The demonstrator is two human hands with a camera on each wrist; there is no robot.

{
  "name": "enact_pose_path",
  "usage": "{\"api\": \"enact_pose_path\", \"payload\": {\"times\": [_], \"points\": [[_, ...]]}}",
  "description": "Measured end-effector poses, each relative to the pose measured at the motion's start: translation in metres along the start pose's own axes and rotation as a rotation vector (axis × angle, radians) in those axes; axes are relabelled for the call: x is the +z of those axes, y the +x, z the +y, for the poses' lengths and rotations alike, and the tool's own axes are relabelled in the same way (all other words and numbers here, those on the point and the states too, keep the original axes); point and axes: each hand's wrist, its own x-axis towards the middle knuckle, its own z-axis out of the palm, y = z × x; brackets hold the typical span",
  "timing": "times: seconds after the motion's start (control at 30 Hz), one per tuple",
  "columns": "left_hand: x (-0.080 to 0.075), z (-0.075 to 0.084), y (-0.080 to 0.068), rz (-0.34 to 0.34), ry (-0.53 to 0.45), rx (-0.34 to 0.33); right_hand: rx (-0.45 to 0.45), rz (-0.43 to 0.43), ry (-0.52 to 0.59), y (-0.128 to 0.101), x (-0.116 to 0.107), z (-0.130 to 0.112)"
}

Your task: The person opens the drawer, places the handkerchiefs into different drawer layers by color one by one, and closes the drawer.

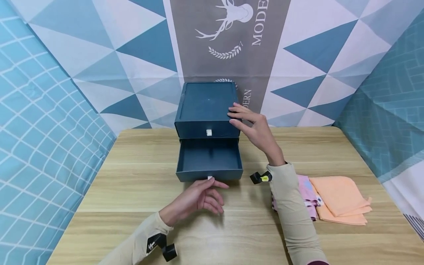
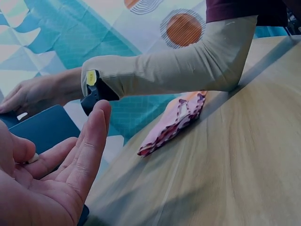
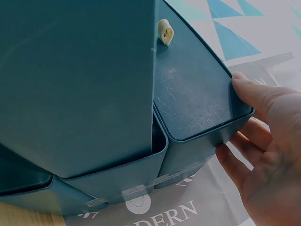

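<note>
A dark blue two-drawer box (image 1: 208, 101) stands at the back of the table, its upper drawer (image 1: 192, 129) closed and its lower drawer (image 1: 212, 154) pulled out, with a bare interior. My left hand (image 1: 198, 197) is at the front of the lower drawer, pinching its small white pull tab (image 2: 34, 158) between thumb and finger. At the box's upper right front corner, my right hand (image 1: 255, 127) rests with its fingers spread along the edge. In the right wrist view the thumb (image 3: 251, 92) touches the front face and the other fingers press against an adjoining side.
A folded peach cloth (image 1: 341, 197) and a pink patterned cloth (image 1: 306, 191) lie on the right of the wooden table (image 1: 132, 176), the pink one partly behind my right sleeve. A patterned cloth backdrop (image 1: 139, 66) hangs right behind the box.
</note>
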Motion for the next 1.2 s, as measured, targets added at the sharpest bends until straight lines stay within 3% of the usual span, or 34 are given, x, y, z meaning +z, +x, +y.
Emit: {"api": "enact_pose_path", "payload": {"times": [0.7,1.2], "points": [[0.014,-0.016,-0.018,-0.025,-0.023,-0.031,0.029,0.011,-0.017,-0.001,0.002,0.000],[0.014,-0.020,-0.023,-0.010,-0.007,-0.032,0.019,0.007,-0.020,0.001,0.004,0.000]]}}
